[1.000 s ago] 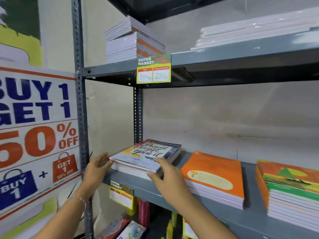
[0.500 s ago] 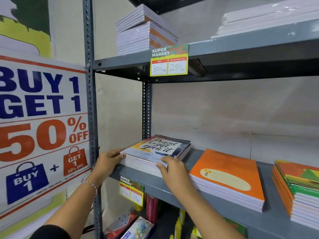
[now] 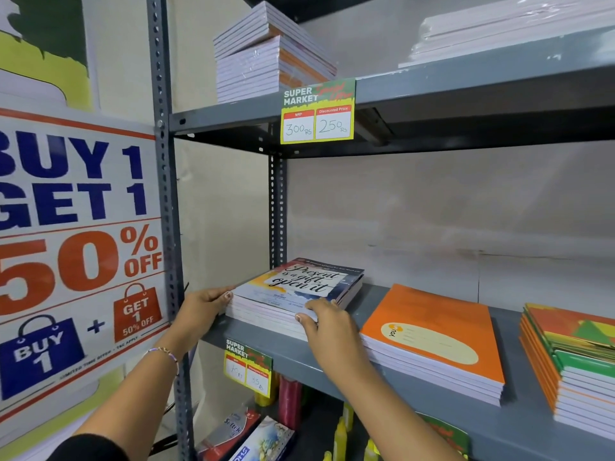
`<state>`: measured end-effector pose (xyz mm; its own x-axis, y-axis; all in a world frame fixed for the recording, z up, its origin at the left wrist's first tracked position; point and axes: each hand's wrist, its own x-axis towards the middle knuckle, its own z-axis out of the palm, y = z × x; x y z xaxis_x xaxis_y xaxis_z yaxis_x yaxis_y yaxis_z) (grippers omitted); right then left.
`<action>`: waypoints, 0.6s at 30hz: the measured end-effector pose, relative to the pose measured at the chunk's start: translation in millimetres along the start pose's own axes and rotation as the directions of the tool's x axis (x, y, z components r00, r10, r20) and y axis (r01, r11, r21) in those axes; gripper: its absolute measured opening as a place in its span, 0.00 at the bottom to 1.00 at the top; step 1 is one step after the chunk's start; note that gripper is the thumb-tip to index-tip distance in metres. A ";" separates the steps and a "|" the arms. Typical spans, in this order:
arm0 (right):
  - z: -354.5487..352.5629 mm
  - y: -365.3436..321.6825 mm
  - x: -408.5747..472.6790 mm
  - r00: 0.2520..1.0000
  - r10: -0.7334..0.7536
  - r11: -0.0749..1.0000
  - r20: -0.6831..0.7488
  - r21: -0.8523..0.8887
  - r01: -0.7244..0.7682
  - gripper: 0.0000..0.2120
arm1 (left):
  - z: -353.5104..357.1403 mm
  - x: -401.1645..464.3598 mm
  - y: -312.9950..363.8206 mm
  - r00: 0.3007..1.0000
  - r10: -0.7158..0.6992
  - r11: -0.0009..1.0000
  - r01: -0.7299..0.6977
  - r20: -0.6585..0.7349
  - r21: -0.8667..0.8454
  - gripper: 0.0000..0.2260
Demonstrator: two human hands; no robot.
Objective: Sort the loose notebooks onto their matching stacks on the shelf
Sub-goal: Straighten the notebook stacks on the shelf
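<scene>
A stack of notebooks with a "Present is a gift, open it" cover (image 3: pixel 299 287) lies at the left end of the grey middle shelf (image 3: pixel 412 397). My left hand (image 3: pixel 204 309) presses against the stack's left front corner, fingers curled on its edge. My right hand (image 3: pixel 327 331) rests on the stack's front right edge, fingertips on the top cover. To the right lies an orange notebook stack (image 3: pixel 436 341), and further right a stack with orange and green covers (image 3: pixel 575 357).
The upper shelf holds a wrapped notebook pile (image 3: pixel 266 58) and flat white packs (image 3: pixel 506 31). Price tags (image 3: pixel 317 111) hang on the shelf edges. A "Buy 1 Get 1" poster (image 3: pixel 76 247) stands left of the shelf upright (image 3: pixel 166 227). Bottles and packets sit below.
The camera has moved closer and slightly left. Both hands have stayed on the stack, squaring its left corner and front edge; the stack looks more even.
</scene>
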<state>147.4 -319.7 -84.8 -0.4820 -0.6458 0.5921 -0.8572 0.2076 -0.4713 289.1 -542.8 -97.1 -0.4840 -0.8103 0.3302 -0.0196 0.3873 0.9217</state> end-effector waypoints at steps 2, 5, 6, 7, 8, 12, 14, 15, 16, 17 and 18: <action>-1.0 -2.2 -1.2 0.999 0.034 0.999 -0.004 -0.018 -0.034 0.19 | 1.3 -0.8 -0.6 1.000 0.008 1.000 -0.007 0.015 -0.015 0.11; -0.4 -4.5 -4.3 0.999 0.043 0.994 -0.012 -0.096 -0.044 0.21 | 1.5 -3.1 0.7 0.999 0.000 0.998 0.003 0.046 -0.061 0.08; 0.1 -5.0 -5.5 0.999 0.049 0.993 -0.019 -0.107 -0.051 0.22 | 1.3 -3.8 1.1 0.999 -0.001 0.997 0.005 0.054 -0.077 0.08; 0.5 -5.7 -6.5 0.998 0.062 0.992 -0.024 -0.110 -0.065 0.24 | 1.0 -4.5 1.4 0.998 0.001 0.996 0.004 0.061 -0.092 0.08; 1.0 -6.2 -7.4 0.997 0.077 0.990 -0.026 -0.115 -0.079 0.26 | 0.6 -5.0 1.5 0.998 0.005 0.995 0.002 0.065 -0.100 0.08; 3.2 -7.0 -10.7 0.998 0.041 0.986 -0.049 -0.157 -0.048 0.30 | 1.5 -6.5 1.8 0.998 0.021 0.994 -0.014 0.066 -0.108 0.09; 3.5 -6.3 -12.6 0.998 -0.008 0.987 -0.065 -0.162 -0.003 0.31 | 1.3 -6.8 1.6 0.998 0.018 0.993 -0.011 0.059 -0.116 0.09; 3.3 -5.9 -13.6 0.997 -0.027 0.986 -0.065 -0.164 0.016 0.31 | 0.8 -6.7 1.3 0.998 0.015 0.993 -0.008 0.053 -0.121 0.10; 2.9 -5.4 -14.1 0.997 -0.041 0.986 -0.068 -0.163 0.029 0.31 | 0.4 -6.5 1.1 0.999 0.012 0.992 -0.005 0.048 -0.126 0.10; 2.0 -4.9 -14.0 0.996 -0.049 0.986 -0.075 -0.161 0.036 0.30 | -0.1 -6.5 1.3 0.999 0.008 0.991 -0.002 0.045 -0.132 0.10; 0.6 -4.6 -14.0 0.995 -0.050 0.987 -0.085 -0.159 0.036 0.30 | -0.3 -6.7 1.8 0.999 0.004 0.991 0.002 0.045 -0.136 0.10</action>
<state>158.2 -312.1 -91.4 -0.4520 -0.5906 0.6684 -0.8920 0.2986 -0.3394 292.6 -536.8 -97.6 -0.5226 -0.7884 0.3245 0.0985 0.3223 0.9415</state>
